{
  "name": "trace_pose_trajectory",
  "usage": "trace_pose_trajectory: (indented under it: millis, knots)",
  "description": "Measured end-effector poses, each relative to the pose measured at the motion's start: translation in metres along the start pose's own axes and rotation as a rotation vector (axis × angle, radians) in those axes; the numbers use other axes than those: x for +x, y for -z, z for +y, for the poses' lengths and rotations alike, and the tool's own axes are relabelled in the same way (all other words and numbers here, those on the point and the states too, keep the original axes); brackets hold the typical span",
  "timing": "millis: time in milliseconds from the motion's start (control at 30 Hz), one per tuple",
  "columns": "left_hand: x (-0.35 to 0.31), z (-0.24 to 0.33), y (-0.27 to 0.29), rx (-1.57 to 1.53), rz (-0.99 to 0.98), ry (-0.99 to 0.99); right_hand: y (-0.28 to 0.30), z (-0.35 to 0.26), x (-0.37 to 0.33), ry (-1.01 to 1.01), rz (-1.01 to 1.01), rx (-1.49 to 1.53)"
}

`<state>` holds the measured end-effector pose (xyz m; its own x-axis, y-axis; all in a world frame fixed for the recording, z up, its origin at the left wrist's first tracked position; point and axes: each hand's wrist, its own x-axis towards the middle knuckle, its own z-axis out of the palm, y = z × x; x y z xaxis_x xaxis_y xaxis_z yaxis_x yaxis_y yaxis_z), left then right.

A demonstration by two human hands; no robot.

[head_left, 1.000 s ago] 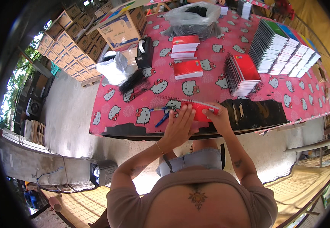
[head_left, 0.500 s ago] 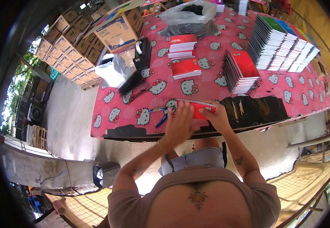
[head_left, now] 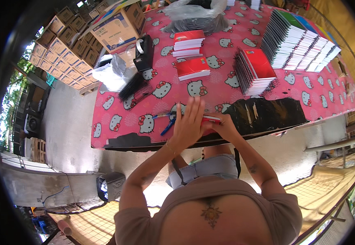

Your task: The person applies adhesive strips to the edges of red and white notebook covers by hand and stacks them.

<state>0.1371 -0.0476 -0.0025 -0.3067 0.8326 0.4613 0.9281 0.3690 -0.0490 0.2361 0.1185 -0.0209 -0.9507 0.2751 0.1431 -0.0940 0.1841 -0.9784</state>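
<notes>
Near the table's front edge, a small red notebook (head_left: 211, 119) is gripped at its right end by my right hand (head_left: 227, 127). It is tilted up, so only a narrow strip of cover shows. My left hand (head_left: 189, 124) is flat with its fingers stretched out, against the notebook's left end and hiding part of it. Just left of that hand lie blue handles, apparently of pliers (head_left: 168, 127), partly covered by the fingers. Farther back are a short stack of red notebooks (head_left: 193, 67) and a taller, spiral-bound red stack (head_left: 259, 65).
Black wire coils (head_left: 131, 86) lie beside white plastic and a black box-like device (head_left: 144, 55) at left. A clear bag (head_left: 195, 18) stands at the back. Tall notebook stacks (head_left: 291, 41) fill the far right. Cartons (head_left: 120, 26) rise at back left. Torn black covering (head_left: 267, 114) borders the front edge.
The red notebook has tipped from lying nearly flat, its cover facing up, to a steep tilt. My left hand has moved onto its left end, fingers straight. The whole view has shifted slightly.
</notes>
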Motion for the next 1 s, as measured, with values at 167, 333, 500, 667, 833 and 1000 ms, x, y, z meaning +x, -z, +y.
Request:
trace_pose_trajectory:
  millis: [167,333,500,667,833,1000]
  knots:
    - [-0.001,0.016,0.003,-0.031,0.016,-0.011,0.002,-0.011,0.003,0.034,-0.021,-0.094]
    - [-0.031,0.033,-0.025,-0.117,0.005,-0.038,0.007,0.009,0.008,-0.045,0.017,-0.166]
    - [0.017,0.016,0.006,-0.122,0.001,0.037,0.007,0.001,0.009,-0.069,-0.012,-0.201]
    - [0.027,0.023,0.009,-0.169,-0.019,-0.003,0.014,0.009,0.008,0.125,-0.019,-0.243]
    - [-0.005,0.045,0.011,-0.502,0.086,0.149,-0.001,0.000,0.007,-0.006,0.198,-0.230]
    - [0.009,0.028,0.036,-1.236,0.099,0.345,-0.014,-0.065,-0.011,0.185,0.241,-0.248]
